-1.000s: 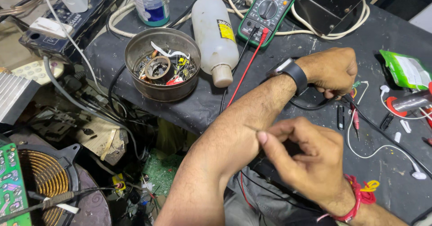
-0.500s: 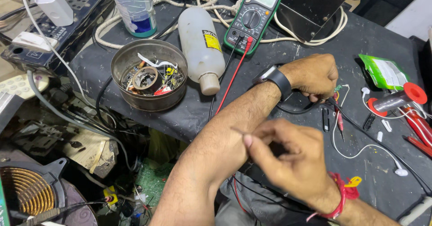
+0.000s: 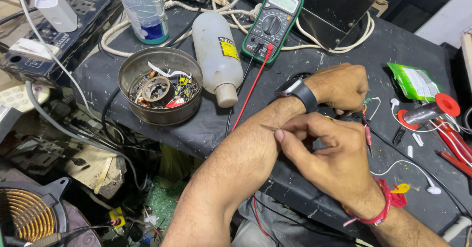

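Both my hands closed over the wiring on the black bench.

My left hand [image 3: 341,85], watch [image 3: 297,92] at the wrist, is fisted on the bench [image 3: 314,55] over thin wires [image 3: 368,104]; what it grips I cannot tell. My right hand [image 3: 329,153], crossed over the left forearm, pinches a thin pin [image 3: 269,127] pointing left. Beyond lie the meter [image 3: 273,23], a white bottle [image 3: 216,55] on its side and a tin [image 3: 160,84] of scraps. A solder spool [image 3: 430,111] sits right.

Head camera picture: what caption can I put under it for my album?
Left hand fisted on small wires, right hand pinching a thin metal piece, beside a green multimeter on the dark workbench.
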